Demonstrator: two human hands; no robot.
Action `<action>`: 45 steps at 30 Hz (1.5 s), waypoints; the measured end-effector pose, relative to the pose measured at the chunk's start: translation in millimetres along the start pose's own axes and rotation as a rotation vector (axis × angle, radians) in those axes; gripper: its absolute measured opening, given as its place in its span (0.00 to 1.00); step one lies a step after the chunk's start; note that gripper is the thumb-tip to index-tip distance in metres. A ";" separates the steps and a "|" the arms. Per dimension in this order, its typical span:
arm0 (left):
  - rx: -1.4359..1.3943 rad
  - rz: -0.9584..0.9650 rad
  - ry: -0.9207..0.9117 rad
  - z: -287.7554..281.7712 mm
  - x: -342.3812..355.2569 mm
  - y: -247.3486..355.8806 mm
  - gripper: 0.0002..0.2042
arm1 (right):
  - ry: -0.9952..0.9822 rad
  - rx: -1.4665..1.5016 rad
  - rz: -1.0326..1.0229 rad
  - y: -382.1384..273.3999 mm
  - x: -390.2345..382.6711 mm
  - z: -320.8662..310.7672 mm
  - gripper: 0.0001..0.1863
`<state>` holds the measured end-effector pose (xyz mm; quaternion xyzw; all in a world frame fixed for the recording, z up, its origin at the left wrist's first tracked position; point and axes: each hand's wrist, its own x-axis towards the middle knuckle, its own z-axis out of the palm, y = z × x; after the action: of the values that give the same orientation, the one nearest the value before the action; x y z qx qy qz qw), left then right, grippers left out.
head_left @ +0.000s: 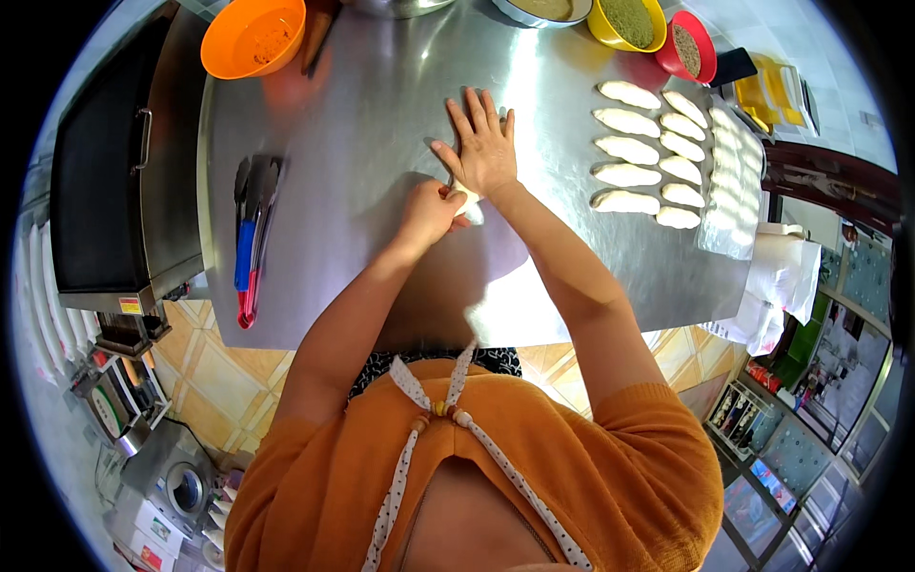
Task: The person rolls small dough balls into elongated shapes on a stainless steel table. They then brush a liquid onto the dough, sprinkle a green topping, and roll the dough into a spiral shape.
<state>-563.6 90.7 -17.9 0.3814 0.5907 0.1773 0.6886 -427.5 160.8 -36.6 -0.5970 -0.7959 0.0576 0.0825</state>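
Note:
On the steel table [362,124], my left hand [431,214] has its fingers curled round a small piece of pale dough [467,203] at the centre. My right hand [484,153] rests palm down just above and beside it, fingers spread on the steel, with its heel at the dough's upper end, which it partly hides. Rows of shaped dough pieces [624,148] lie to the right, beside more pieces under clear plastic [726,229]. Tongs with blue and red handles [246,248] lie at the left.
An orange bowl [229,43], a wooden-handled tool [320,29], a grey bowl [541,10], a yellow bowl [626,21] and a red bowl [688,50] line the back edge. A black oven [105,181] stands left; white bags [777,286] sit at the right edge.

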 end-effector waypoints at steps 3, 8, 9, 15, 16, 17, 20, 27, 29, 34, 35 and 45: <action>0.034 0.025 0.044 0.7 -0.8 8.1 0.13 | 0.000 -0.005 -0.001 -1.9 0.8 -2.3 0.41; -0.105 -0.048 -0.002 -7.7 -13.6 -11.1 0.12 | 0.016 0.091 -0.039 -14.3 -3.8 -7.5 0.41; -0.101 -0.015 0.005 -7.7 -12.7 -11.8 0.12 | 0.019 0.092 -0.052 -21.2 -11.4 -8.8 0.41; -0.175 0.096 0.132 -0.2 -21.3 -9.4 0.16 | -0.065 0.260 -0.123 -26.4 -16.5 -4.6 0.42; -0.148 0.115 0.143 -0.9 -20.9 -20.0 0.16 | -0.043 0.415 -0.112 -21.9 -20.6 -0.4 0.42; -0.034 0.145 0.139 -4.0 -15.2 -28.0 0.16 | -0.012 0.561 -0.114 -15.7 -16.0 -3.3 0.42; -0.055 0.164 0.199 1.6 -14.5 -28.4 0.15 | 0.461 0.414 -0.085 31.8 36.5 -54.3 0.46; -0.173 0.051 0.204 10.8 -14.1 -18.1 0.12 | 0.032 -0.082 0.029 169.6 157.5 -91.1 0.33; -0.162 0.055 0.204 9.1 -14.1 -20.5 0.11 | -0.135 -0.205 -0.003 169.3 170.8 -87.2 0.28; -0.119 0.051 0.226 5.0 -19.1 -22.9 0.11 | -0.046 0.123 -0.037 157.9 179.1 -113.6 0.20; -0.114 0.049 0.226 5.4 -17.9 -22.7 0.11 | -0.089 0.143 -0.072 165.3 178.4 -113.3 0.19; 0.047 0.021 0.231 4.5 -14.7 -21.3 0.14 | 0.033 1.629 0.389 172.4 149.0 -107.5 0.20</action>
<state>-567.2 65.4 -23.6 0.3807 0.6660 0.2131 0.6051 -284.6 351.4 45.3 -0.4783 -0.3868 0.6190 0.4884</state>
